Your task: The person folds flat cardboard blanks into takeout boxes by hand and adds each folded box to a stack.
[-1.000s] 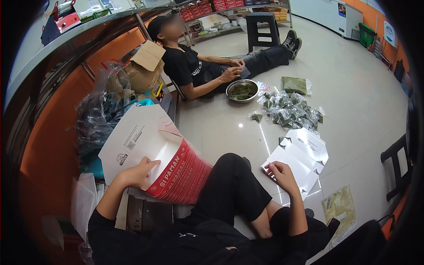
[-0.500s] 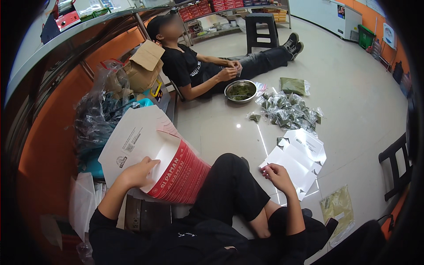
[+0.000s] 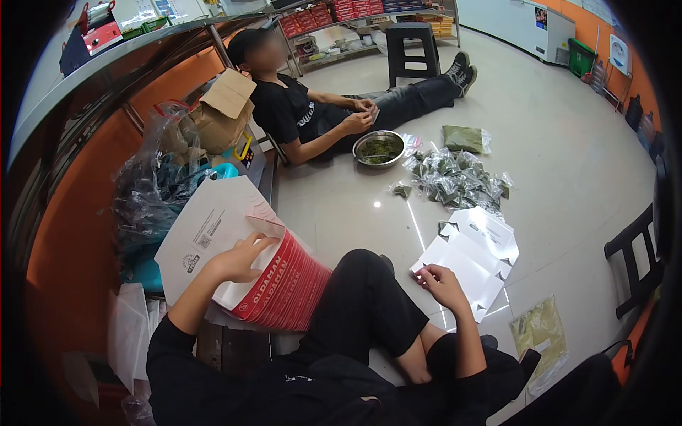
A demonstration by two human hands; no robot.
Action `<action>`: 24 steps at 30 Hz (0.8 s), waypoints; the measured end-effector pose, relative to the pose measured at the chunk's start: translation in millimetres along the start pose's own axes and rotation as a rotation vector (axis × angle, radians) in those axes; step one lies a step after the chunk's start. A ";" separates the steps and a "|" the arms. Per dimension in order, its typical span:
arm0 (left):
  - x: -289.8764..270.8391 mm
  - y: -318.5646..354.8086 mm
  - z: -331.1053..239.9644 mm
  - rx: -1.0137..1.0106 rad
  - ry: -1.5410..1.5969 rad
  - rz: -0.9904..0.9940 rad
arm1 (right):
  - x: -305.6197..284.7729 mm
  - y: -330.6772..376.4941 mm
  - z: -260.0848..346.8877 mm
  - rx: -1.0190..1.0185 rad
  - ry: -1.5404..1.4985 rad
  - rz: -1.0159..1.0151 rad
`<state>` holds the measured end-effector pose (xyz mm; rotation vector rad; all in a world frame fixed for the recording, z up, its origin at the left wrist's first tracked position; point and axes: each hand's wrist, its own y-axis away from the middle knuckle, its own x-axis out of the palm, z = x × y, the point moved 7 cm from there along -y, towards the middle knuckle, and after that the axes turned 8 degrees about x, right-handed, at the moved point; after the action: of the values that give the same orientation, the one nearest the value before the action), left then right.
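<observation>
Beside my left knee leans a nested stack of red-and-white cardboard box blanks (image 3: 288, 284), the top one with its white inside showing. My left hand (image 3: 241, 261) reaches over that white inside, fingers stretched and thumb apart. On the floor to the right lies an unfolded white box blank (image 3: 465, 266), its small side tabs raised. My right hand (image 3: 440, 285) is at its left edge, fingers curled in a pinch there; the fingertips partly hide the grip. Just beyond the blank is a heap of small clear packets with green contents (image 3: 458, 177).
A co-worker (image 3: 302, 113) sits on the floor, hands together over a small clear packet, by a steel bowl (image 3: 379, 149) of green filling. A larger green packet (image 3: 465, 138), a yellowish bag (image 3: 540, 334), black stools (image 3: 412, 53) and plastic bags (image 3: 160, 192) stand or lie around.
My left hand has moved up and right along the top box blank, its fingers reaching farther over the red edge. My right hand stays at the white blank's edge. The view has shifted slightly.
</observation>
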<state>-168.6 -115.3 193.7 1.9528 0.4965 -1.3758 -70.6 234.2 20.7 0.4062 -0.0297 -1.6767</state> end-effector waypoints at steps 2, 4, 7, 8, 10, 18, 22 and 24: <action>3.9 -0.7 4.5 -0.049 0.003 0.006 | 0.9 -0.7 -1.3 0.007 0.014 0.001; 4.2 0.6 5.9 -0.040 0.008 0.008 | 1.2 -1.4 -3.1 0.011 0.012 -0.006; -0.1 11.6 4.3 -0.005 0.069 -0.012 | 0.1 -2.4 -4.5 -0.013 0.020 -0.029; -0.8 16.9 3.4 -0.006 0.132 -0.012 | 0.7 -3.2 -4.9 -0.021 0.014 -0.022; 1.3 32.4 3.7 -0.065 0.087 0.061 | -0.1 -4.3 -9.0 0.004 0.007 -0.035; 17.3 56.6 4.4 -0.192 0.113 0.196 | 5.3 -8.2 -14.4 0.005 0.039 -0.010; 17.9 55.9 9.2 -0.182 0.123 0.210 | 6.7 -8.8 -18.7 0.060 0.091 -0.011; 17.9 56.3 9.4 -0.159 0.091 0.202 | 9.3 -8.9 -18.8 0.058 0.091 0.005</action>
<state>-131.7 -162.3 192.9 1.8852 0.4243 -1.0927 -74.7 230.6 -1.4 0.5254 -0.0117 -1.6537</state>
